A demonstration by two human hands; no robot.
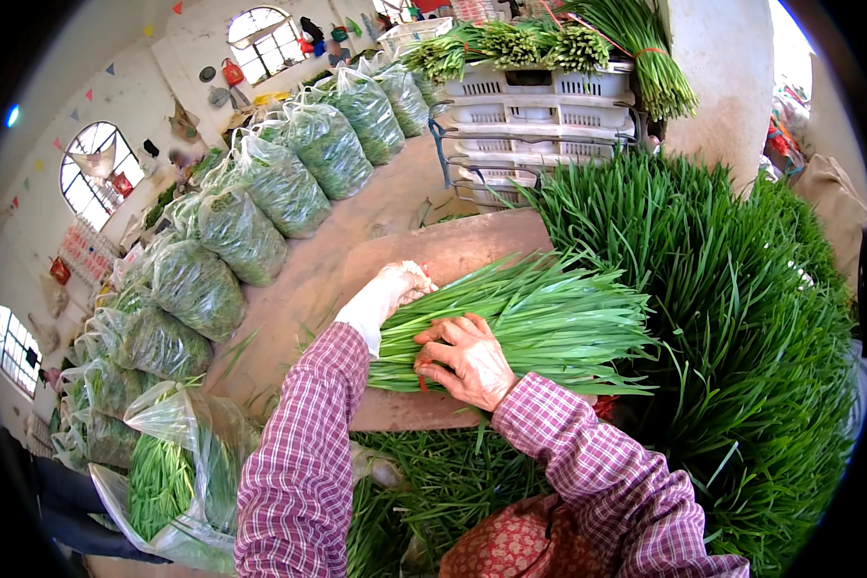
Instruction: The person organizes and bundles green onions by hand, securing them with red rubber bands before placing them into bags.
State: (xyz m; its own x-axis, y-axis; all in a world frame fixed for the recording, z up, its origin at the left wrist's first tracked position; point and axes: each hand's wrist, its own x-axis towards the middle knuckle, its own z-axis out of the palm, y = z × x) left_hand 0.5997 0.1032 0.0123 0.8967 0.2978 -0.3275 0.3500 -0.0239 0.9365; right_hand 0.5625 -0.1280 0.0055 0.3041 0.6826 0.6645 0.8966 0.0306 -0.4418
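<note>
A thick bunch of garlic chives (549,318) lies across a brown board (482,236), its leaf tips pointing right. My right hand (467,361) rests on the bunch near its left part, fingers bent and pressed over the leaves. At the bunch's far left edge, my left hand (409,284), in a white cuff, has its fingers curled together beside a bit of red tie. Another piece of red tie (422,382) shows at the near side of the bunch, below my right fingers. The stem ends are partly hidden by my left forearm.
Loose chives (722,328) are heaped high on the right, with more below the board. Stuffed clear bags (255,183) line the left, and an open bag (178,472) stands nearest. White crates (539,116) are stacked beyond the board, topped with tied bunches (511,43).
</note>
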